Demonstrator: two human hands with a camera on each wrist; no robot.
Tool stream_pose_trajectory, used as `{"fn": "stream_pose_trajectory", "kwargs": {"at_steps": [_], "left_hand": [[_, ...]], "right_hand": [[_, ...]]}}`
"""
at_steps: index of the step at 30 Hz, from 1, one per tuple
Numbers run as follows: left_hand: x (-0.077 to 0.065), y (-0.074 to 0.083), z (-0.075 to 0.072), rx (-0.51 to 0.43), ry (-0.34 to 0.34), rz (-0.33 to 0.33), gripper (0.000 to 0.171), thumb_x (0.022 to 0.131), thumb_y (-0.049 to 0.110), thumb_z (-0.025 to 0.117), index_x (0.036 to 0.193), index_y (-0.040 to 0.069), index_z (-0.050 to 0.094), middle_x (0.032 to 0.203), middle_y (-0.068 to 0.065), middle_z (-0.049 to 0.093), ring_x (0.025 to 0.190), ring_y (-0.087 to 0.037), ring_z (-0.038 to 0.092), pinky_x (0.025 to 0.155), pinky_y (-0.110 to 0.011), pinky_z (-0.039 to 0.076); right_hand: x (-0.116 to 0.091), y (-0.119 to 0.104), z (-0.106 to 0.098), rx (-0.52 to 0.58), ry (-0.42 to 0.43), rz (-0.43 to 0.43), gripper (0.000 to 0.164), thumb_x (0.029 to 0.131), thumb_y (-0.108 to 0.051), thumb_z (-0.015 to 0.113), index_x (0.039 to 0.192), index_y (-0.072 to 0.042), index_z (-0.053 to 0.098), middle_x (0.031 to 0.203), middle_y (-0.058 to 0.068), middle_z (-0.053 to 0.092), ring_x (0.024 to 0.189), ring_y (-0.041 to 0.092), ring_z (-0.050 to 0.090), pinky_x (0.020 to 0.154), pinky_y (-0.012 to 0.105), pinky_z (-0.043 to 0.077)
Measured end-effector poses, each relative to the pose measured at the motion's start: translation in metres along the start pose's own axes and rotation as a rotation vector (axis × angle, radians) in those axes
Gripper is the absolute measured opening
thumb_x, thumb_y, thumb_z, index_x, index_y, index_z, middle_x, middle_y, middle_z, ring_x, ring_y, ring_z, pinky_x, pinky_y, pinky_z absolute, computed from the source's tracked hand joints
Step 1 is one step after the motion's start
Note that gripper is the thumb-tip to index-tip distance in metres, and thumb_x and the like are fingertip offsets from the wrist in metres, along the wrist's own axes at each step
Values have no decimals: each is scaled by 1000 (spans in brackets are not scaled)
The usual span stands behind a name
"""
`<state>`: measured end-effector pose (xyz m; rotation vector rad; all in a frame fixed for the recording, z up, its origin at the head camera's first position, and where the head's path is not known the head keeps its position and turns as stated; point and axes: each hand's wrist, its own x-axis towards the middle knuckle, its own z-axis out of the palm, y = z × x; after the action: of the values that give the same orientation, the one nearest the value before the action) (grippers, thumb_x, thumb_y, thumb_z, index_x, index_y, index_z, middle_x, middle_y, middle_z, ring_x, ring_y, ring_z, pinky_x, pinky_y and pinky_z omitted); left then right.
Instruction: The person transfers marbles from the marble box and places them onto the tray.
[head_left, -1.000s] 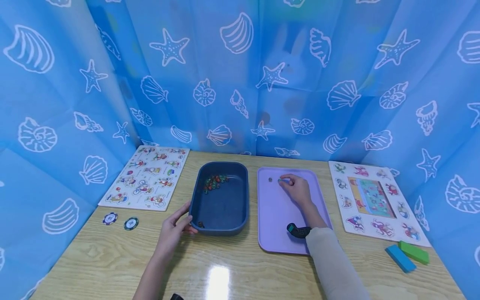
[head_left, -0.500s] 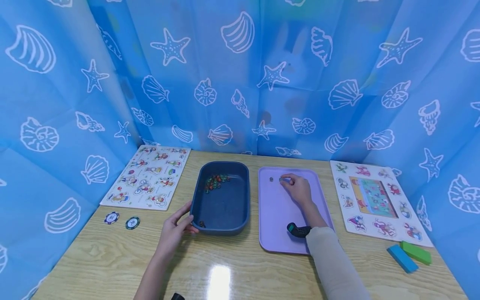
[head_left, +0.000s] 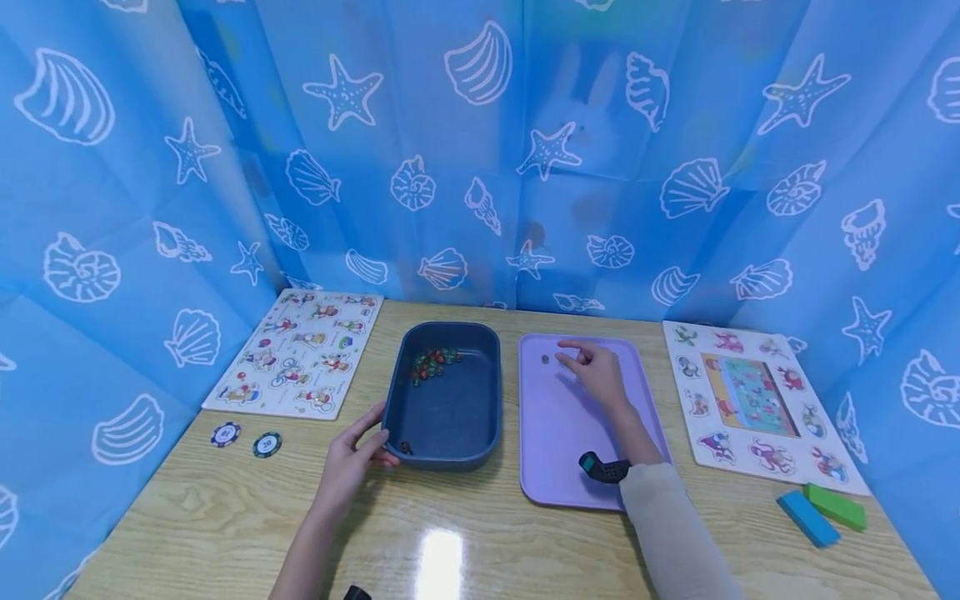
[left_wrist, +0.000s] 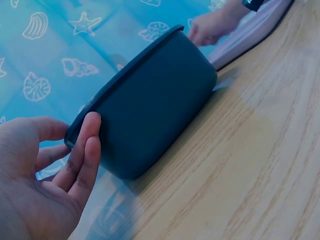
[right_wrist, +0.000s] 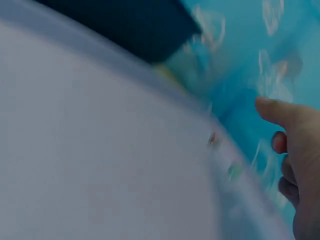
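The small dark marble (head_left: 545, 359) lies on the flat lilac plastic tray (head_left: 555, 433), near its far left corner; being round, it points no way of its own. The tray's long axis runs away from the person toward the curtain, and so does that of the deep navy-blue plastic tub (head_left: 450, 433) just to its left, the two standing side by side with a narrow strip of counter (head_left: 480, 533) between them. The right hand (head_left: 597, 372) hovers over the far end of the tray just right of the marble, its grip loose, forefinger stretched toward the marble and the other fingers lightly bent; whether anything lies under the fingers cannot be told, and the right wrist view is too blurred to settle it. Half a second ago that hand lay lower with its fingertips down on a small greenish bead on the tray; now the fingers have lifted and spread, and that bead is out of sight. The left hand (head_left: 349, 458) has stayed where it was, open, its straight fingers (left_wrist: 85, 155) resting against the tub's near left corner, thumb up by the rim. Inside the tub a cluster of red and green marbles (head_left: 433, 363) sits at the far end, and one dark marble (head_left: 405, 448) near the front corner.
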<state>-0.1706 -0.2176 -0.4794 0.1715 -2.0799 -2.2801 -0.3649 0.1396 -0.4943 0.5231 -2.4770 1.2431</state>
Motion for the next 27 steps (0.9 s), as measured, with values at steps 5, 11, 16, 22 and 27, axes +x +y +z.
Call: {"fn": "stream_pose_trajectory", "kwargs": {"at_steps": [5, 11, 16, 22, 27], "left_hand": [[1, 2, -1, -1, 7, 8, 43, 91, 11, 50, 133, 10, 42, 134, -8, 43, 62, -15, 63, 63, -26, 56], [1, 2, -1, -1, 4, 12, 43, 91, 10, 50, 133, 9, 42, 134, -9, 43, 62, -15, 63, 65, -28, 56], [0, 0, -1, 9, 6, 34, 42, 91, 10, 50, 133, 9, 42, 133, -9, 44, 62, -14, 63, 64, -28, 56], [1, -2, -2, 11, -6, 33, 43, 92, 12, 50, 134, 9, 41, 134, -9, 44, 64, -14, 63, 65, -27, 56], [1, -3, -1, -10, -15, 16, 44, 92, 10, 49, 134, 9, 40, 136, -9, 41, 64, -15, 63, 65, -26, 56]], "right_hand": [[9, -55, 2, 122, -157, -106, 29, 83, -32, 63, 103, -12, 68, 53, 2, 43, 44, 14, 35, 39, 25, 28], [16, -117, 21, 178, -452, -208, 22, 82, -31, 64, 99, -17, 69, 51, 1, 42, 44, 15, 37, 39, 24, 31], [27, -150, 43, 150, -737, -348, 15, 82, -29, 65, 95, -22, 69, 50, -3, 38, 44, 13, 36, 43, 22, 33], [36, -173, 78, 115, -1061, -468, 16, 81, -22, 67, 97, -20, 69, 47, -3, 35, 42, 12, 32, 44, 21, 33], [33, -173, 107, 172, -1219, -456, 21, 81, -17, 67, 101, -14, 69, 49, -1, 37, 44, 12, 33, 45, 20, 31]]}}
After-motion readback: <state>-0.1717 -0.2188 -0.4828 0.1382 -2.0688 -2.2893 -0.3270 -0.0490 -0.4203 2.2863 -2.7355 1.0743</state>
